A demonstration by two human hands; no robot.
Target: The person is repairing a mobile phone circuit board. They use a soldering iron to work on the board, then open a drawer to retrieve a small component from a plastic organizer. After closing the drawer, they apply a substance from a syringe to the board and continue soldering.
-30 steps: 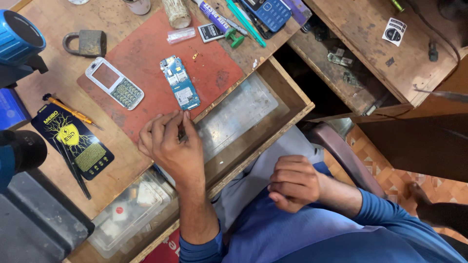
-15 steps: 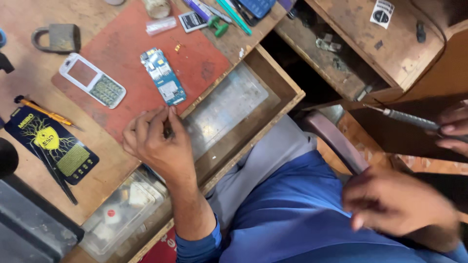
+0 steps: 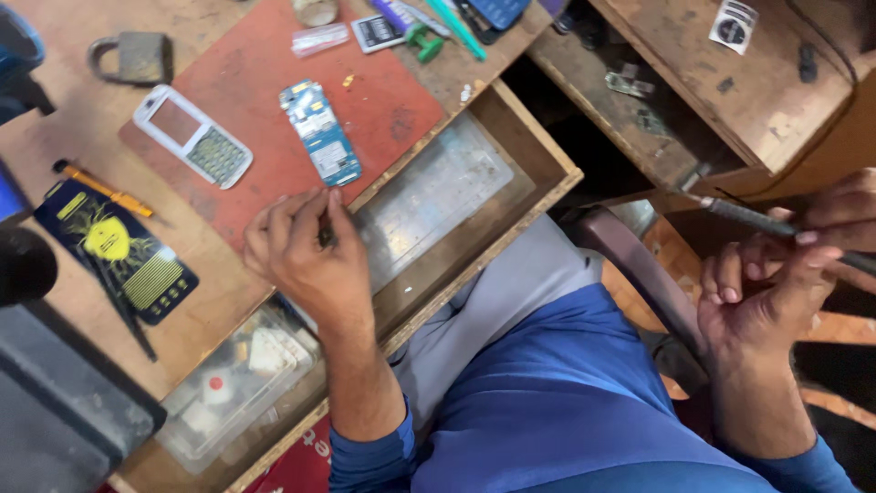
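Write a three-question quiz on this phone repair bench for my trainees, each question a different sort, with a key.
1. True or false: the blue circuit board lies on the red mat.
2. Which hand holds the soldering iron?
3. The white keypad phone lies: A) in the open drawer B) on the red mat C) in the left hand.

Key: 1 true. 2 the right hand. 3 B.

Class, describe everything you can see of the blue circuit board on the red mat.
The circuit board is a long, narrow blue-green panel with pale metal shields and small parts on its upper face. It lies flat and bare, askew on the red mat, right of the white phone. Nothing touches it; the left hand is just below.
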